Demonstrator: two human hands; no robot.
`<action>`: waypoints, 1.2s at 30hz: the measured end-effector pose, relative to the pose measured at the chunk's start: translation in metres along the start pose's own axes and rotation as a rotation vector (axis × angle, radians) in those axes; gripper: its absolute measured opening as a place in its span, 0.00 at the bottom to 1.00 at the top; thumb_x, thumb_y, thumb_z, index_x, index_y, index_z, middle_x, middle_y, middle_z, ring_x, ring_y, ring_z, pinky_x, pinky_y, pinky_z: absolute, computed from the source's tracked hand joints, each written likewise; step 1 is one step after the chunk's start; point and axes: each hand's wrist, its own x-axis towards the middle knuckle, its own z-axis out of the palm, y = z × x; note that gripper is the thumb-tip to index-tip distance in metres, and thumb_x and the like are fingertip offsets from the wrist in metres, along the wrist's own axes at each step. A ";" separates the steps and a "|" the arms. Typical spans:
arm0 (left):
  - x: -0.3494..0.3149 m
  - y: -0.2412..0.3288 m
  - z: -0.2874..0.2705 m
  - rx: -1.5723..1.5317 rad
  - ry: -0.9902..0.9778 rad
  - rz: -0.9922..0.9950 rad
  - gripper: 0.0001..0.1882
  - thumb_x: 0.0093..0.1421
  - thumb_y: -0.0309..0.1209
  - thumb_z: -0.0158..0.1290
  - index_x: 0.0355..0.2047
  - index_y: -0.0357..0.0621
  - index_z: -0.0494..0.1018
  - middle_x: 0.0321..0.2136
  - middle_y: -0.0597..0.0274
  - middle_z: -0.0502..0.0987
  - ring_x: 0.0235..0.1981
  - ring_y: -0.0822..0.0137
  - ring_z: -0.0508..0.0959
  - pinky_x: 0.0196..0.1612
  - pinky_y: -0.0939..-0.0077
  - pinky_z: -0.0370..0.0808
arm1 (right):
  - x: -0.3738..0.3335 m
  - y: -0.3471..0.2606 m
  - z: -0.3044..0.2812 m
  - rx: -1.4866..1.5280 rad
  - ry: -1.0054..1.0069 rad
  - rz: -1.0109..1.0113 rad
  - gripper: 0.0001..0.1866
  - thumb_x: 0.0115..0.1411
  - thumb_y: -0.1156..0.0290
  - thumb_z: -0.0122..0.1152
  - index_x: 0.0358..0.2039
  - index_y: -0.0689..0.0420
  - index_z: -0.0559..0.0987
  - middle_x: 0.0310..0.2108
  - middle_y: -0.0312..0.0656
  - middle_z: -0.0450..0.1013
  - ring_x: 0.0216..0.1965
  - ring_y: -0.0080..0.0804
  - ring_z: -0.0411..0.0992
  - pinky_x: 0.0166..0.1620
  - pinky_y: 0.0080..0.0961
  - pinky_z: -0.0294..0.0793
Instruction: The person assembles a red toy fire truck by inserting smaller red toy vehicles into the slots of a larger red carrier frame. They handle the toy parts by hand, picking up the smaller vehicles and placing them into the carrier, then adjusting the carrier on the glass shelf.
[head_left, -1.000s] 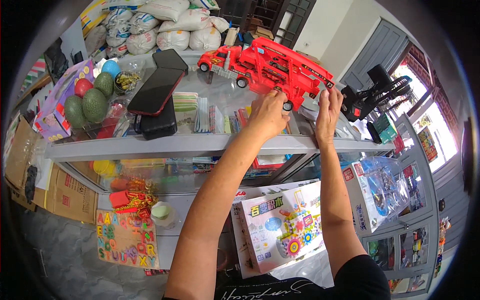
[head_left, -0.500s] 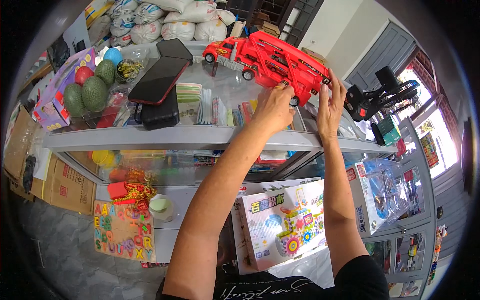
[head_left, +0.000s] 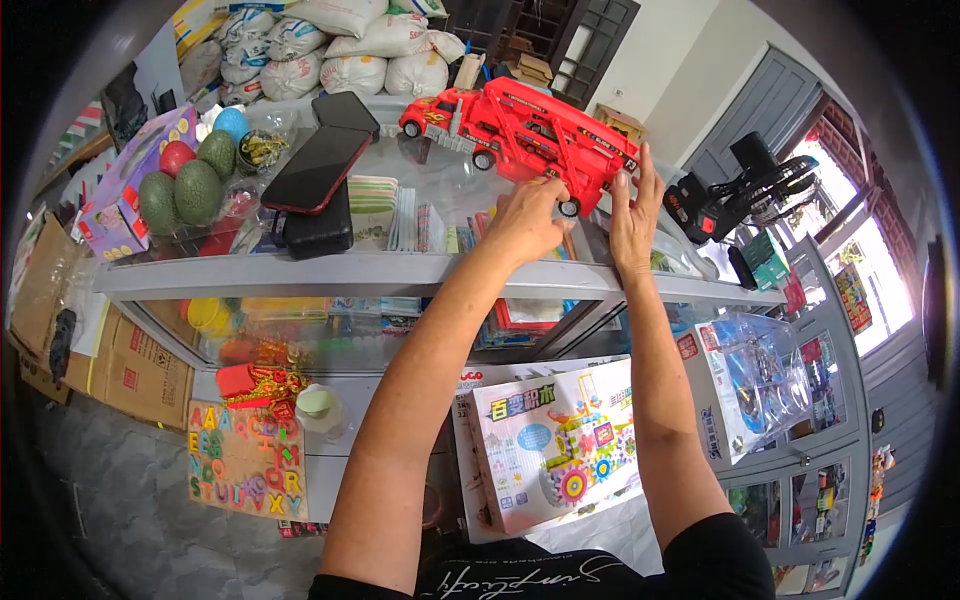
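Observation:
A red toy car-carrier truck (head_left: 530,140) stands on the glass counter, its cab toward the far left and its rear toward me. My left hand (head_left: 528,218) is closed at the near lower side of the truck, by the rear wheel; its fingertips are partly hidden. At the truck's rear end, my right hand (head_left: 636,222) has its fingers stretched upward and rests against the back edge. Small toy cars show faintly between the truck's red side rails.
Left of the truck lie a black phone (head_left: 320,165), a dark case (head_left: 318,232) and several green egg-shaped things (head_left: 198,192). A small black fan (head_left: 745,195) stands at right. Below the counter sit a toy box (head_left: 555,445) and an alphabet board (head_left: 245,460).
The truck and both hands appear slightly farther left in the picture, as the whole view has shifted a little. Both hands stay at the truck.

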 end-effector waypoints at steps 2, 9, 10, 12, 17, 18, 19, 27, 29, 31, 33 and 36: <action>0.001 -0.009 -0.001 -0.030 0.056 0.024 0.16 0.52 0.26 0.60 0.42 0.40 0.73 0.42 0.50 0.77 0.43 0.53 0.78 0.47 0.60 0.74 | 0.000 -0.007 0.002 0.118 0.115 0.070 0.31 0.67 0.54 0.50 0.67 0.52 0.59 0.53 0.53 0.62 0.51 0.41 0.65 0.57 0.38 0.63; 0.008 -0.016 0.006 0.011 0.134 -0.004 0.15 0.52 0.27 0.60 0.40 0.38 0.74 0.41 0.47 0.77 0.41 0.53 0.79 0.47 0.62 0.74 | 0.007 0.025 -0.007 0.347 0.294 0.324 0.32 0.66 0.54 0.54 0.64 0.57 0.60 0.48 0.47 0.63 0.41 0.32 0.68 0.44 0.31 0.71; 0.001 -0.018 -0.003 0.081 0.101 -0.010 0.16 0.52 0.28 0.61 0.41 0.38 0.74 0.41 0.47 0.77 0.44 0.53 0.78 0.48 0.61 0.73 | 0.005 0.023 0.003 0.408 0.275 0.326 0.32 0.66 0.54 0.54 0.64 0.58 0.60 0.47 0.47 0.64 0.41 0.31 0.68 0.44 0.31 0.70; -0.011 -0.021 -0.012 0.116 -0.023 -0.010 0.19 0.53 0.33 0.61 0.43 0.41 0.74 0.43 0.48 0.75 0.50 0.50 0.74 0.53 0.60 0.69 | 0.004 0.013 0.004 0.545 0.202 0.339 0.34 0.65 0.55 0.57 0.64 0.59 0.59 0.47 0.45 0.68 0.44 0.30 0.69 0.47 0.30 0.70; -0.049 -0.002 -0.056 0.391 0.056 -0.068 0.19 0.53 0.36 0.62 0.44 0.44 0.74 0.44 0.52 0.74 0.51 0.51 0.72 0.53 0.54 0.66 | -0.003 0.013 -0.004 0.536 0.055 0.333 0.37 0.62 0.55 0.62 0.64 0.59 0.59 0.43 0.46 0.72 0.46 0.32 0.71 0.51 0.28 0.70; -0.053 -0.007 -0.061 0.458 0.117 -0.097 0.19 0.53 0.37 0.62 0.44 0.45 0.74 0.45 0.52 0.74 0.51 0.52 0.72 0.53 0.53 0.66 | -0.002 0.005 -0.007 0.522 0.042 0.334 0.37 0.62 0.55 0.62 0.63 0.60 0.59 0.42 0.46 0.73 0.45 0.32 0.72 0.50 0.28 0.70; -0.054 -0.013 -0.065 0.404 0.136 -0.121 0.19 0.53 0.37 0.61 0.43 0.45 0.74 0.45 0.53 0.74 0.51 0.52 0.72 0.53 0.52 0.65 | -0.001 -0.001 -0.007 0.511 0.025 0.328 0.37 0.62 0.55 0.62 0.63 0.60 0.59 0.41 0.46 0.73 0.44 0.32 0.72 0.50 0.29 0.71; -0.051 -0.005 -0.065 0.432 0.116 -0.207 0.17 0.55 0.37 0.60 0.42 0.43 0.75 0.45 0.53 0.74 0.51 0.51 0.70 0.53 0.49 0.65 | 0.014 0.051 -0.008 0.536 -0.132 0.640 0.29 0.68 0.46 0.44 0.53 0.62 0.65 0.31 0.48 0.75 0.30 0.33 0.77 0.35 0.26 0.75; -0.049 -0.005 -0.065 0.433 0.119 -0.214 0.17 0.55 0.38 0.60 0.42 0.44 0.75 0.44 0.54 0.74 0.50 0.50 0.71 0.52 0.48 0.65 | 0.021 0.075 -0.015 0.562 -0.147 0.682 0.28 0.68 0.46 0.45 0.55 0.58 0.65 0.36 0.47 0.74 0.38 0.34 0.76 0.42 0.29 0.75; -0.048 -0.010 -0.063 0.452 0.140 -0.207 0.17 0.54 0.39 0.61 0.42 0.47 0.75 0.44 0.56 0.74 0.49 0.51 0.71 0.51 0.49 0.65 | 0.024 0.087 -0.016 0.589 -0.100 0.665 0.27 0.68 0.46 0.46 0.53 0.58 0.67 0.37 0.47 0.74 0.38 0.34 0.75 0.43 0.29 0.74; -0.047 -0.010 -0.060 0.441 0.138 -0.202 0.17 0.54 0.40 0.61 0.42 0.47 0.75 0.43 0.56 0.74 0.49 0.51 0.72 0.50 0.49 0.66 | 0.022 0.094 -0.025 0.635 -0.095 0.590 0.24 0.66 0.56 0.54 0.54 0.61 0.68 0.40 0.45 0.73 0.42 0.33 0.74 0.46 0.28 0.73; -0.048 -0.008 -0.065 0.429 0.121 -0.219 0.17 0.55 0.39 0.60 0.42 0.45 0.75 0.45 0.55 0.74 0.51 0.50 0.70 0.52 0.47 0.65 | 0.015 0.078 -0.035 0.667 -0.220 0.475 0.29 0.59 0.66 0.63 0.58 0.64 0.67 0.45 0.43 0.72 0.49 0.32 0.71 0.56 0.28 0.68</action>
